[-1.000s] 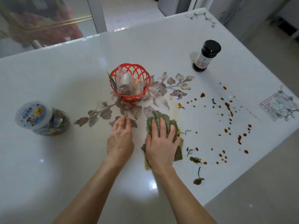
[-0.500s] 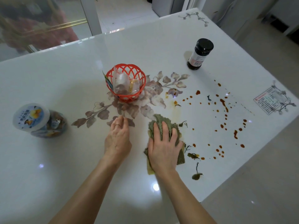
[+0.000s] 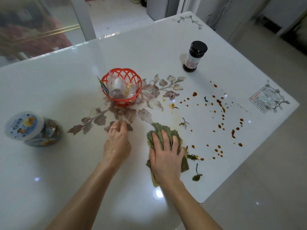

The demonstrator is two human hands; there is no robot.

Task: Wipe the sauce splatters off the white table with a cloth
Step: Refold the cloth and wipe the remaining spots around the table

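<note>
- The green cloth (image 3: 159, 128) is spread crumpled on the white surface (image 3: 66, 80), near the front edge and just right of the painted flower pattern.
- The cloth is pinned under the right hand (image 3: 166, 156), which is laid flat with straight, spread fingers; nothing is gripped, only pressed.
- The left hand (image 3: 116, 143) is rested on the surface just beside the cloth, with fingers loosely bent and nothing held; it is probably used as a brace.
- The sauce splatters (image 3: 221, 103) are scattered to the right of the cloth, as many small red-brown drops and a few longer streaks. Most of them are untouched.
- A few green vegetable scraps (image 3: 196, 176) are seen close to the right edge of the cloth.
- The cloth is judged to be soft, light and limp: it will bunch and fold if pushed from one edge.
- It is best taken from above, with a flat palm over its middle, so that pressure is spread and the cloth is dragged whole.
- The glossy surface is likely to be slippery, so sauce may be smeared rather than lifted unless the cloth is refolded to a clean face.
- A dark sauce bottle (image 3: 195, 56) stands beyond the drops; a red basket (image 3: 122, 92) and a plastic jar (image 3: 31, 128) are set well apart to the left.
</note>
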